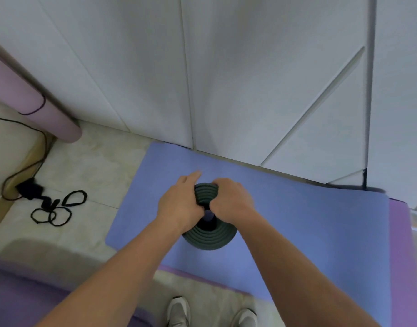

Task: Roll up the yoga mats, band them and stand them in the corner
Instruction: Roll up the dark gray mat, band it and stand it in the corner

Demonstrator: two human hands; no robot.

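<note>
A dark grey-green rolled yoga mat [208, 238] stands upright on a flat blue mat [309, 223], seen from above as a spiral of layers. My left hand [179, 206] grips the roll's top edge on its left, with the forefinger stretched out past it. My right hand [231, 200] grips the top edge on its right, fingers curled over the rim. A pink rolled mat [30, 95] with a dark band round it leans in the corner at the far left. Several black elastic band loops [58, 208] lie on the tiled floor to the left.
White cabinet doors [226, 79] run along the back. A purple mat [408, 256] shows under the blue one at the right, another purple mat [25, 298] lies at the lower left. A black cable [25, 147] runs to a plug [29, 188] by the wall. My shoes [179, 311] stand at the bottom edge.
</note>
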